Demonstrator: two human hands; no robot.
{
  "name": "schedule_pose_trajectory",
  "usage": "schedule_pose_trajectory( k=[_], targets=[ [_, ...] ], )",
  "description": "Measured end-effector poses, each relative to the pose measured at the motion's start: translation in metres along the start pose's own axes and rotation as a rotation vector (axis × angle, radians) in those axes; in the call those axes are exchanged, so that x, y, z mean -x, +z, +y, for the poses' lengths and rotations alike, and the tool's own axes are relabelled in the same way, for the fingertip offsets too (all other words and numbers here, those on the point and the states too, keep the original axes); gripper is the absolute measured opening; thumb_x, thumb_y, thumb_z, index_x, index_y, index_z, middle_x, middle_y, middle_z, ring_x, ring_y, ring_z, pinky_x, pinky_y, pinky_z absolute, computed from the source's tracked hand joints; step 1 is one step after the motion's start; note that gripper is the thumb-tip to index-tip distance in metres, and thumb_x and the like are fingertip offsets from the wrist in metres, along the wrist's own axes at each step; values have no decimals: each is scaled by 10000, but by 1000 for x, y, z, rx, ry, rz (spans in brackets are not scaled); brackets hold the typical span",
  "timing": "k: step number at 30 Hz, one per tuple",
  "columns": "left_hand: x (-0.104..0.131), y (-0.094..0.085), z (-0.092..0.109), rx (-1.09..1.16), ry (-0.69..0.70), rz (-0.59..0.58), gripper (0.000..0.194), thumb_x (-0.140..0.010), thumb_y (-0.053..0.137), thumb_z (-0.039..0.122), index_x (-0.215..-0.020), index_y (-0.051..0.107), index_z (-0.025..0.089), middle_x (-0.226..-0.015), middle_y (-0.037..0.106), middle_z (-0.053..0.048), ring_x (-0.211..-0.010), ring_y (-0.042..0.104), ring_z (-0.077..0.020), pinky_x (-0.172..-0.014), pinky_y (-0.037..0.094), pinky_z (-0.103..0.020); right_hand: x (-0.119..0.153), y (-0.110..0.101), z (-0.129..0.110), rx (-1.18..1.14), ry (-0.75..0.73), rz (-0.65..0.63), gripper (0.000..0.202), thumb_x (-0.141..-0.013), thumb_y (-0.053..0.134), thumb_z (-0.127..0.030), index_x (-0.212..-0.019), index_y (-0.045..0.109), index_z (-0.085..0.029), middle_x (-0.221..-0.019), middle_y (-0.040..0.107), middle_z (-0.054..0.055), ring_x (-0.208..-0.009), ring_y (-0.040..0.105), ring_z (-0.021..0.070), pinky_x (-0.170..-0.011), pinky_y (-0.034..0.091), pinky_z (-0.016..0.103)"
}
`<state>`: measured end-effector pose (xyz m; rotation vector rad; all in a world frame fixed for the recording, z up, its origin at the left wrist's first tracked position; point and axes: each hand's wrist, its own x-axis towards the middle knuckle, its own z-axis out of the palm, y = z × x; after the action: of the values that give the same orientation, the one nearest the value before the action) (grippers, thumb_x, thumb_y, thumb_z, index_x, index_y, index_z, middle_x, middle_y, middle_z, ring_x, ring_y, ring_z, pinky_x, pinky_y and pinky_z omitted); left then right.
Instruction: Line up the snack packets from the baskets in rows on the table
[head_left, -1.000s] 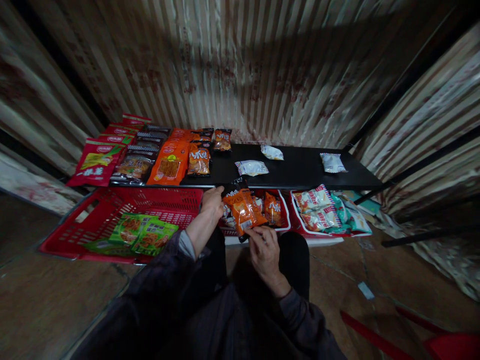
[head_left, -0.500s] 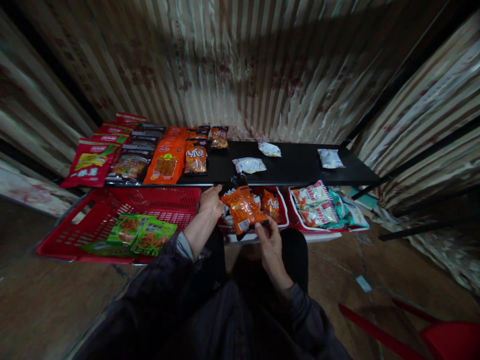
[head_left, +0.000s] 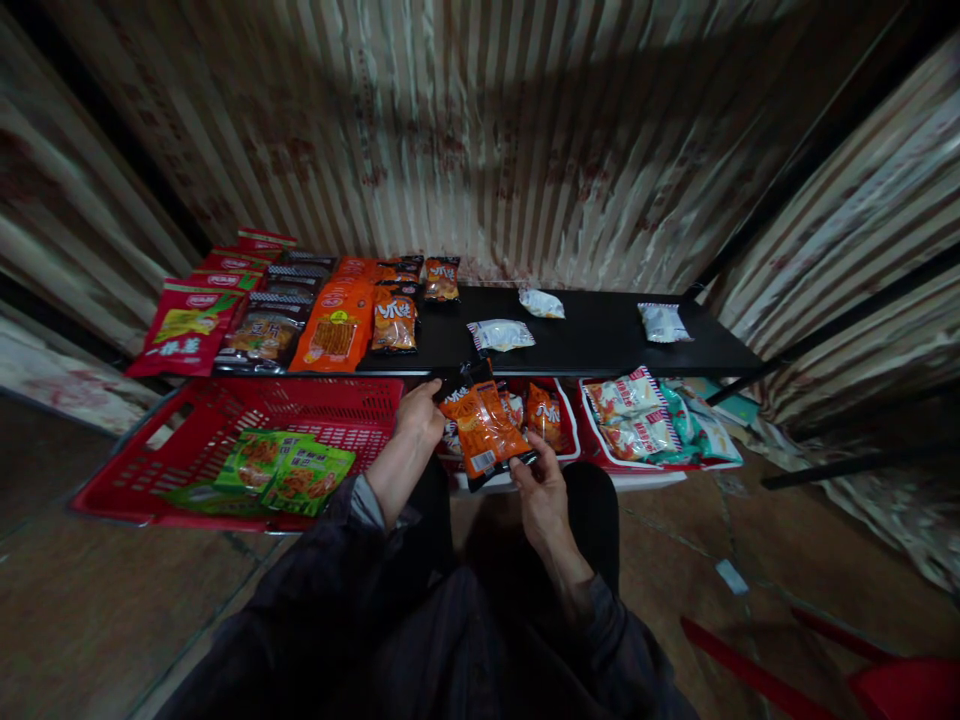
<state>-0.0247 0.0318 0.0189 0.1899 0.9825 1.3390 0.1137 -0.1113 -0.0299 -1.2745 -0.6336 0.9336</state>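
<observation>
Head view. Since a second ago, the right hand point(head_left: 541, 490) has shifted its hold on the orange-and-black snack packet point(head_left: 491, 425): thumb and fingers were at the lower black end and now pinch the lower right corner. The left hand point(head_left: 416, 420) has stayed almost in place, at the dark edge just left of the packet; its fingertips are partly hidden, so I cannot tell whether they grip. I judge this a change of hold only; nothing further stands on the black shelf point(head_left: 592, 345).

The packet is below the middle of the shelf's front edge, above the white-rimmed basket point(head_left: 576, 435), its upper end near that edge. Condition: glossy orange film, creased, black ends, barcode panel uppermost toward the person, lying at a slant. Another orange packet point(head_left: 453, 403) shows partly beneath its left side.
</observation>
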Motion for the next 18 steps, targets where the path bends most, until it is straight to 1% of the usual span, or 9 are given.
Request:
schedule_pose_trajectory(
  k=[3, 6, 8, 11, 13, 15, 16, 18],
  targets=[
    [4, 0, -1, 13, 2, -20, 162, -686, 674, 80, -711, 544, 173, -685, 651, -1, -661, 639, -142, -721, 524, -292, -2, -1, 1, 61, -61, 8, 635, -707, 681, -329, -1304, 496, -217, -987, 635, 44, -716, 561, 138, -677, 494, 295],
    [13, 2, -2, 37, 21, -16, 187, -693, 660, 51, -739, 538, 185, -714, 648, 11, -679, 631, -126, -747, 516, -280, -5, -3, 3, 246, -185, 17, 640, -766, 619, -318, -1369, 437, -208, -1103, 606, 97, -866, 588, 192, -767, 510, 358],
    [20, 4, -1, 46, 46, 27, 213, -700, 649, 31, -765, 535, 199, -717, 642, 21, -685, 623, -122, -750, 510, -273, -5, -4, 3, 439, -341, 40, 624, -795, 594, -291, -1391, 427, -209, -1170, 566, 127, -997, 570, 236, -851, 500, 420],
    [30, 9, 1, 42, 74, 102, 228, -710, 632, 15, -783, 535, 208, -697, 627, 31, -675, 609, -115, -727, 496, -253, -3, -4, -1, 721, -630, 56, 567, -829, 565, -217, -1386, 462, -235, -1270, 501, 146, -1183, 488, 281, -966, 450, 495],
    [35, 11, 2, 37, 83, 114, 223, -712, 628, 11, -777, 538, 204, -686, 619, 35, -664, 600, -105, -713, 486, -237, -1, -4, -4, 832, -803, 19, 536, -857, 521, -156, -1379, 479, -275, -1327, 484, 132, -1247, 453, 279, -1010, 425, 518],
    [36, 12, 3, 13, 100, 87, 214, -706, 652, 28, -761, 540, 202, -682, 615, 36, -673, 604, -105, -706, 479, -231, 1, -3, -6, 883, -921, -50, 554, -878, 461, -95, -1386, 469, -316, -1358, 497, 105, -1282, 446, 263, -1035, 416, 527],
    [36, 12, 2, -6, 112, 65, 212, -701, 672, 46, -755, 540, 203, -685, 617, 33, -690, 612, -112, -707, 479, -235, 2, -3, -7, 893, -955, -88, 579, -882, 429, -68, -1399, 451, -329, -1371, 506, 93, -1308, 433, 255, -1047, 412, 528],
    [36, 12, 2, -40, 135, 31, 217, -689, 708, 83, -744, 537, 206, -700, 627, 25, -735, 630, -130, -715, 480, -246, 3, -3, -8, 901, -977, -161, 628, -885, 376, -31, -1435, 401, -334, -1400, 511, 78, -1362, 393, 239, -1072, 403, 524]
  ],
)
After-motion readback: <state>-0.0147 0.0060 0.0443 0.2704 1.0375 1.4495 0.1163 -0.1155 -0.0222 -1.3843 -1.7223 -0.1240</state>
